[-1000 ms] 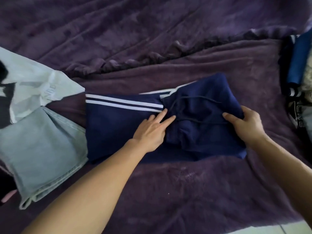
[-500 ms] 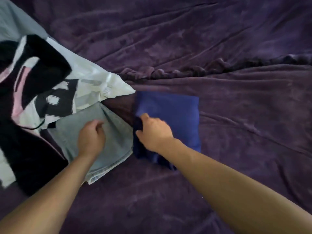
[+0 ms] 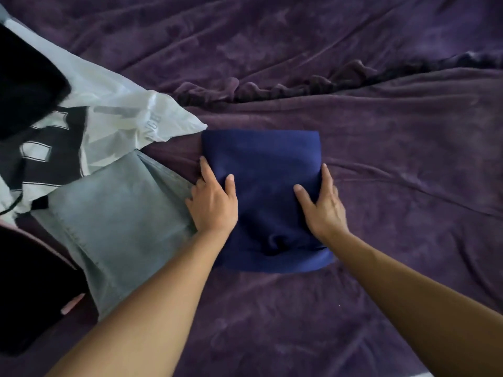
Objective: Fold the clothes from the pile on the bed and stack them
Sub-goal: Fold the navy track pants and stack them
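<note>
Right now a folded navy garment (image 3: 261, 191) is lying as a squarish bundle on the purple blanket (image 3: 394, 164) of the bed, near the middle of the head view, with both bare forearms reaching in from the lower edge. The left hand (image 3: 212, 202) is clasping the bundle's left edge: its thumb is lying on top of the cloth, its index finger is stretching straight along the side, and the other fingers are bending down over the edge. The right hand (image 3: 324, 205) is resting wide on the opposite side, thumb spread across the top and straight fingers pressing against the right edge. The near end of the bundle is bulging into a small rounded fold between the wrists.

Just beside the left hand, pale blue jeans (image 3: 117, 221) are lying folded flat, their right edge touching or nearly touching the navy garment; which it is cannot be told. A white shirt with a black print (image 3: 114, 115) is spreading out behind the jeans, one corner pointing at the bundle's far left corner. Dark clothing (image 3: 32, 289) is sitting at the lower left, partly over the jeans' edge. A rumpled ridge of blanket is running across the bed behind everything.
</note>
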Demonstrator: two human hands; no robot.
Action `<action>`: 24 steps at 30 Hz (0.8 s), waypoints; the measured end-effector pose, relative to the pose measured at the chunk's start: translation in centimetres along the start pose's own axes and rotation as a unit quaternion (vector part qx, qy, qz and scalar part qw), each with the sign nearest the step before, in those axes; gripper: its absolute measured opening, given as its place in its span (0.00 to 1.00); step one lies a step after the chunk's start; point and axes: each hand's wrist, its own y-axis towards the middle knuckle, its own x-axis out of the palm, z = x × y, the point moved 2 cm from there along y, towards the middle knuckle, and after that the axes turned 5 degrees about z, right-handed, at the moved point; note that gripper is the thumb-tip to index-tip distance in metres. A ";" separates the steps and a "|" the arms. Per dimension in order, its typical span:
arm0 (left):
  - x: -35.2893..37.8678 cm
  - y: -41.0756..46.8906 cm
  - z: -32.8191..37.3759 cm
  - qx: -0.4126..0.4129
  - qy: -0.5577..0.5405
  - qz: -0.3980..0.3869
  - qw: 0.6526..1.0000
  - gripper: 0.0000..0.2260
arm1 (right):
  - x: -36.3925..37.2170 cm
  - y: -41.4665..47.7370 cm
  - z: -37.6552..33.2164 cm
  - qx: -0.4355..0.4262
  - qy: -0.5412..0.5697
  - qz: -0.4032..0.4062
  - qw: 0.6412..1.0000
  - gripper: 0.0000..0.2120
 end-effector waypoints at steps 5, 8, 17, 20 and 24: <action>-1.1 -0.3 0.1 0.024 -0.066 0.001 0.998 0.28 | 0.2 -1.1 0.5 0.007 0.041 0.020 0.999 0.39; -3.2 -2.8 2.2 0.080 -0.066 0.025 0.994 0.26 | -2.9 -2.6 1.1 -0.014 0.034 0.027 0.999 0.38; -4.0 -16.0 14.9 0.107 -0.079 -0.067 0.989 0.16 | -17.9 -6.6 11.2 -0.014 -0.031 0.051 0.998 0.35; -2.2 -19.6 21.6 0.117 -0.115 -0.070 0.984 0.15 | -24.3 -5.5 15.9 -0.023 -0.047 0.081 0.995 0.34; 0.4 -23.7 31.9 0.136 -0.166 -0.043 0.976 0.15 | -34.1 -1.8 21.3 -0.067 -0.054 0.132 0.987 0.35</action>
